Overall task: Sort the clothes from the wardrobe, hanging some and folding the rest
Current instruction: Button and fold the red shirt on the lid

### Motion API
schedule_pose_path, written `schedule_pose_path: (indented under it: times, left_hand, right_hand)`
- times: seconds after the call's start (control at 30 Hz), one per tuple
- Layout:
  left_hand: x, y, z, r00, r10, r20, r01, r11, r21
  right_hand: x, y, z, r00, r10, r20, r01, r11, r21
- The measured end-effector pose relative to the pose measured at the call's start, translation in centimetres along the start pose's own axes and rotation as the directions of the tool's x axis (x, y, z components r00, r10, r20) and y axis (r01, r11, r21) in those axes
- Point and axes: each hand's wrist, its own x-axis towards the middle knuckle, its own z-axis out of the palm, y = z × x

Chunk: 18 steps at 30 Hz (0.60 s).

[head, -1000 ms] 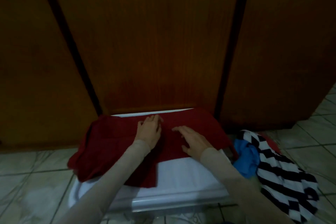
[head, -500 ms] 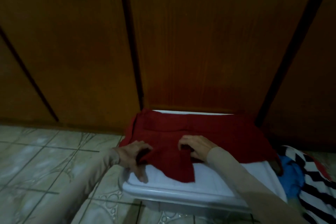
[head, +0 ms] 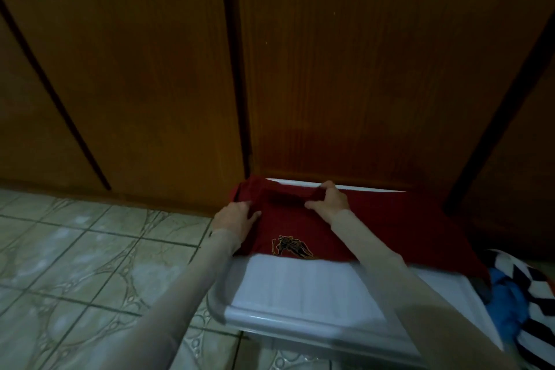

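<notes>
The dark red T-shirt (head: 354,231) lay spread on the white plastic storage box lid (head: 303,294) against the wardrobe doors (head: 345,69), the left hand (head: 237,216) and right hand (head: 330,198) each pinching its far edge, apparently to fold it flat.

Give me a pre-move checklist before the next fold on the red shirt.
1. Left hand grips the red shirt at its left edge: ok.
2. Right hand pinches the far edge: ok.
3. Shirt supported by the white bin lid: ok.
4. Shirt lying flat on the right: cannot tell, the arm hides part.
5. Printed emblem facing up: ok.
6. Striped garment and blue garment apart from the shirt: cannot tell.
</notes>
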Motion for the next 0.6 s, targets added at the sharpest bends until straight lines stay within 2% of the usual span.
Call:
schedule_pose_path:
  times: [0.1, 0.27, 0.37, 0.47, 0.53, 0.6]
  left_hand:
    - [0.6, -0.6, 0.3, 0.997, 0.075, 0.029, -0.076, 0.997, 0.019]
    - [1.4, -1.3, -0.5, 0.999, 0.044, -0.005, -0.044, 0.987, -0.155]
    - [1.4, -0.9, -0.4, 0.996, 0.063, -0.059, -0.066, 0.996, -0.064]
    - [1.0, -0.4, -0.3, 0.992, 0.056, -0.115, -0.052, 0.998, 0.032]
    - [0.8, -0.3, -0.3, 0.982, 0.046, -0.182, -0.04, 0.999, 0.036]
    - [0.5, 0.2, -0.2, 0.966, 0.036, -0.255, -0.038, 0.999, -0.004]
  right_hand:
    - [-0.8, 1.7, 0.9, 0.997, -0.078, 0.004, 0.078, 0.99, -0.113]
    - [-0.9, 4.1, 0.2, 0.992, -0.123, -0.036, 0.122, 0.992, -0.032]
    - [-1.0, 5.0, -0.7, 0.99, -0.131, -0.049, 0.136, 0.984, 0.113]
    - [-1.7, 5.7, -1.6, 0.974, -0.197, 0.109, 0.193, 0.98, 0.044]
    - [-2.0, 6.3, -1.8, 0.955, -0.222, 0.196, 0.241, 0.967, -0.081]
    - [-2.0, 7.0, -1.8, 0.947, -0.229, 0.225, 0.266, 0.952, -0.152]
